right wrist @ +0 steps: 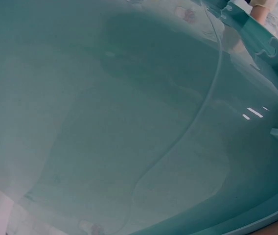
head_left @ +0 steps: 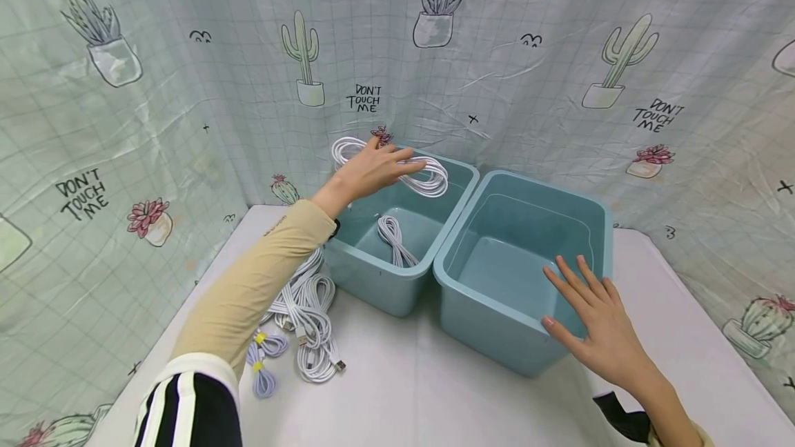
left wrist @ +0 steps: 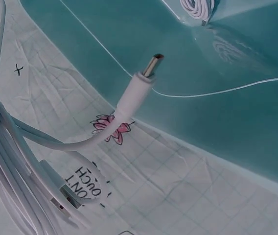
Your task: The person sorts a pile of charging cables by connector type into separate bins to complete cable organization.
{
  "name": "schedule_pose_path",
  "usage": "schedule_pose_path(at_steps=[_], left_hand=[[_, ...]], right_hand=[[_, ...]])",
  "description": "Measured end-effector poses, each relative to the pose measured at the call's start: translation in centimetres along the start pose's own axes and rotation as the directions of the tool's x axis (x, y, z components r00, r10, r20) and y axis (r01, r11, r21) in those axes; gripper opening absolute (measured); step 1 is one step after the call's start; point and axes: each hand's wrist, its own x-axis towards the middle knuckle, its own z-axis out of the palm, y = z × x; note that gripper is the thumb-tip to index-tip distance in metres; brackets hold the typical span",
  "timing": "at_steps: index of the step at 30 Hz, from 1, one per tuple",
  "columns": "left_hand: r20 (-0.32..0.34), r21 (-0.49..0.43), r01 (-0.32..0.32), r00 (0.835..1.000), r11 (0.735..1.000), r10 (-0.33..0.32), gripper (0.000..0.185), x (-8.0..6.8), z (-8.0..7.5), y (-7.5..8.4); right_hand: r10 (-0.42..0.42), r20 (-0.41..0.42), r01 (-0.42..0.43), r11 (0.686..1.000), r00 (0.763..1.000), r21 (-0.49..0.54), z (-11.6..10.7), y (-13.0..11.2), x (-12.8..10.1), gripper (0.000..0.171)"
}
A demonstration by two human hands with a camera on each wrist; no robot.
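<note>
Left hand (head_left: 373, 171) grips coiled white cable (head_left: 432, 183) over left bin (head_left: 373, 286); right hand (head_left: 601, 326), spread wide, is at right bin (head_left: 491, 336).

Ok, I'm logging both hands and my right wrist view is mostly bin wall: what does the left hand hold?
Observer: In the head view, the left hand holds a coiled white cable above the left bin.
Operator: Anything inside that bin?
Observer: Yes, a bundled white cable lies on its floor.
Operator: And the right hand, what is it holding?
Observer: Nothing; the head view shows the right hand with fingers spread at the right bin.
</note>
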Motion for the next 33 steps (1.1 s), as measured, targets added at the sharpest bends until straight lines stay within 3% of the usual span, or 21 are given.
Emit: schedule_pose_path(at_steps=[14, 33], left_hand=[[0.058, 0.000, 0.005, 0.998, 1.000, -0.005, 0.051, 0.0, 0.6, -0.1], [-0.047, -0.006, -0.031, 0.998, 0.999, 0.031, 0.039, -1.8, 0.3, 0.1]], right_hand=[[-0.001, -0.003, 0.001, 1.000, 1.000, 0.012, 0.0, -0.1, 0.0, 0.069], [-0.005, -0.006, 0.005, 1.000, 1.000, 0.010, 0.0, 0.0, 0.0, 0.069]])
